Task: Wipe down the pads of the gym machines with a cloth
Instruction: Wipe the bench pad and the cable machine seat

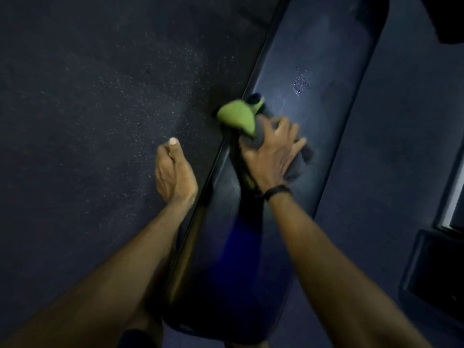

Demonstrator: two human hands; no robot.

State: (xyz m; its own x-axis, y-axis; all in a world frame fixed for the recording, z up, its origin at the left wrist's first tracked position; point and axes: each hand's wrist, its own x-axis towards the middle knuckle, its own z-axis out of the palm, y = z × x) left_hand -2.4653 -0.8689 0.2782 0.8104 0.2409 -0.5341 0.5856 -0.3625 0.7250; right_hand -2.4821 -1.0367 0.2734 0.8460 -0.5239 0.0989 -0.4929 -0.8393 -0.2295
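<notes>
A long dark blue bench pad point(313, 59) runs diagonally from the lower middle to the upper right. My right hand point(272, 151) lies on its middle, fingers spread and bent over a bunched grey cloth point(301, 162), gripping it against the pad. A green part of the cloth point(237, 116) sticks out past my thumb at the pad's left edge and is blurred. A patch of wet droplets point(300, 82) sits on the pad beyond the cloth. My left hand point(173, 172) hangs left of the pad over the floor, fingers loosely curled, holding nothing.
Dark speckled rubber floor point(100, 96) fills the left side. A black boxy machine part point(431, 272) stands at the lower right, with a pale metal frame piece point(452, 192) above it. Another dark object point(449, 18) sits in the top right corner.
</notes>
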